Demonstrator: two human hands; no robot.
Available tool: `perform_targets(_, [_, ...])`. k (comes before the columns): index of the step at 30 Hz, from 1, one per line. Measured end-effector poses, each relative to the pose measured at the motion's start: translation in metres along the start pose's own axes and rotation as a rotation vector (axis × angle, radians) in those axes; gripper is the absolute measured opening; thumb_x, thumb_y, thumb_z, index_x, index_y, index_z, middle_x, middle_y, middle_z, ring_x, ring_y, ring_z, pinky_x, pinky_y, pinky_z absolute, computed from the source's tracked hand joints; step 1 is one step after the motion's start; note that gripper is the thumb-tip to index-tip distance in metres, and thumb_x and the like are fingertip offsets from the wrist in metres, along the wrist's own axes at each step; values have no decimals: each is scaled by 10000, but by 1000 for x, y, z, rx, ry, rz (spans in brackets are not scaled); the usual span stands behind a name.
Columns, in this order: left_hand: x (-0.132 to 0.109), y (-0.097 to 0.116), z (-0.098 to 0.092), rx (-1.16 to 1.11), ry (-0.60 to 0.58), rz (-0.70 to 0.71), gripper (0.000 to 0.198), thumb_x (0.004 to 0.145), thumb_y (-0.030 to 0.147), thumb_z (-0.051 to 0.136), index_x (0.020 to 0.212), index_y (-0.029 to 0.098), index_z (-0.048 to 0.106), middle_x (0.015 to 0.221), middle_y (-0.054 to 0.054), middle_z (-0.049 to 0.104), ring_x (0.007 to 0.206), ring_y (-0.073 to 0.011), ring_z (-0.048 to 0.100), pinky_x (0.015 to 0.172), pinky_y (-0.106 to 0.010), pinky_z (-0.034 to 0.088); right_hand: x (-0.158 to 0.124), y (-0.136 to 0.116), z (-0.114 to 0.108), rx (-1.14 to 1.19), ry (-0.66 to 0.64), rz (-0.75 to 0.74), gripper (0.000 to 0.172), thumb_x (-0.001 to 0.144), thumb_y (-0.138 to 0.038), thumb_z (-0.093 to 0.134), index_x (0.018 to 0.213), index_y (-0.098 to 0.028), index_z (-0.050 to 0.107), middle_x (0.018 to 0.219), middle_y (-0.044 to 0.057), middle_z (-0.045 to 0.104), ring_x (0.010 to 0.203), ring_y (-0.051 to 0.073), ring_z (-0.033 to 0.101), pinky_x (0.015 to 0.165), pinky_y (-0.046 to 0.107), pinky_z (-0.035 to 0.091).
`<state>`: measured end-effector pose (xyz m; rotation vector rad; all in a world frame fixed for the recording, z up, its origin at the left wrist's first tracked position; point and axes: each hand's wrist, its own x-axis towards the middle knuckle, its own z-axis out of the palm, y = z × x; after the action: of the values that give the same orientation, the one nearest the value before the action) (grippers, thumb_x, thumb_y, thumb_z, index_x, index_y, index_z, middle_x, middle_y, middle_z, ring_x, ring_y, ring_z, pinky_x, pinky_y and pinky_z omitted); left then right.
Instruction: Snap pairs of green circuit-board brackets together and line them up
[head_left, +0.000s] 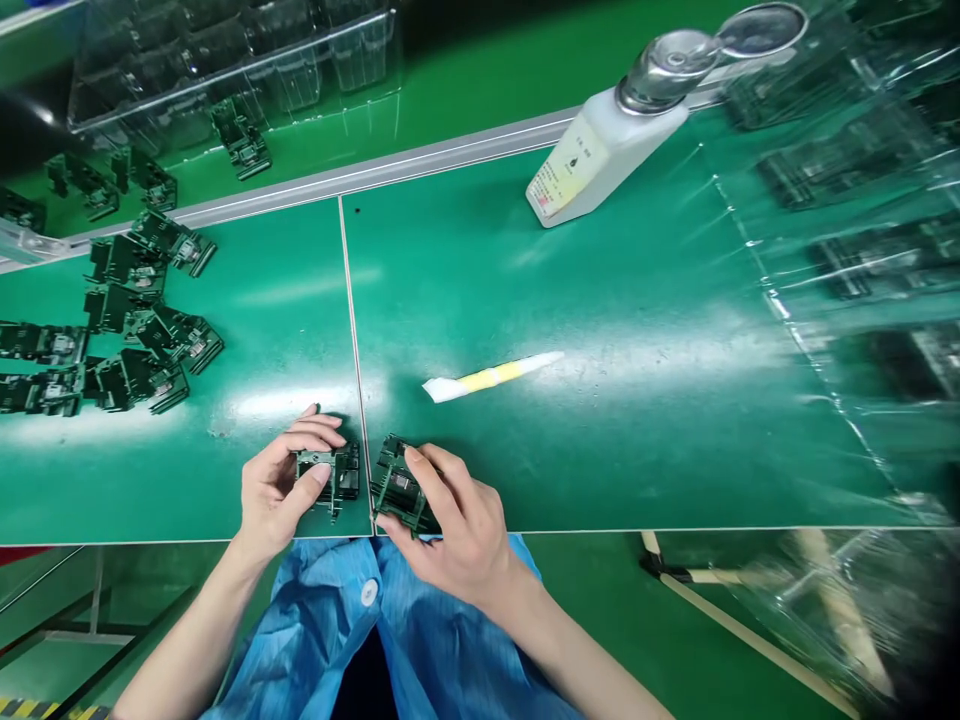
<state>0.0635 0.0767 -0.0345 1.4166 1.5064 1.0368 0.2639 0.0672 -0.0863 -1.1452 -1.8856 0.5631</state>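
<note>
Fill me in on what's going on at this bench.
A person in a blue smock is working bare-handed at a green bench mat. Their left hand holds a dark green circuit-board assembly, and their right hand holds a second board assembly. More board assemblies lie in a loose cluster to the left. Farther off are a white dispensing bottle and a white stick with a yellow band.
</note>
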Motion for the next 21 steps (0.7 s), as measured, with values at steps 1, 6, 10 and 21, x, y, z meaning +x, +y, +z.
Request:
perform_targets(1, [0,1,0,5,-1,-8,67,839,244,690,902,220,688,890,-41,763,1008,-249,706,1127,-578,396,0,-1,0,0,-8,6,553,952,-383,564,1407,-84,465,1094,176,665,889,231,702,630,309,620])
perform_targets(6, [1,0,-1,17,-9,4,60,838,238,693,897,226,697,860,-23,756,972,-228,711,1169,-585,350,-1,-2,-1,19,-24,39,564,955,-395,560,1422,-97,451,1125,182,671,888,241,714,627,326,621])
perform_targets(10, [0,5,-4,66,-35,27,127,834,214,694,960,226,709,921,-45,759,1085,-262,681,1148,-577,386,1,-3,-6,112,-38,114,628,952,-417,575,1465,-111,378,1128,174,693,970,257,713,702,353,644])
perform_targets(21, [-6,82,22,0,-268,53,422,902,207,589,1323,233,596,1360,-96,644,1380,-272,504,1148,-438,450,33,-39,-55,170,21,3,530,928,-315,622,1397,-142,443,1128,147,719,1032,239,722,795,329,644])
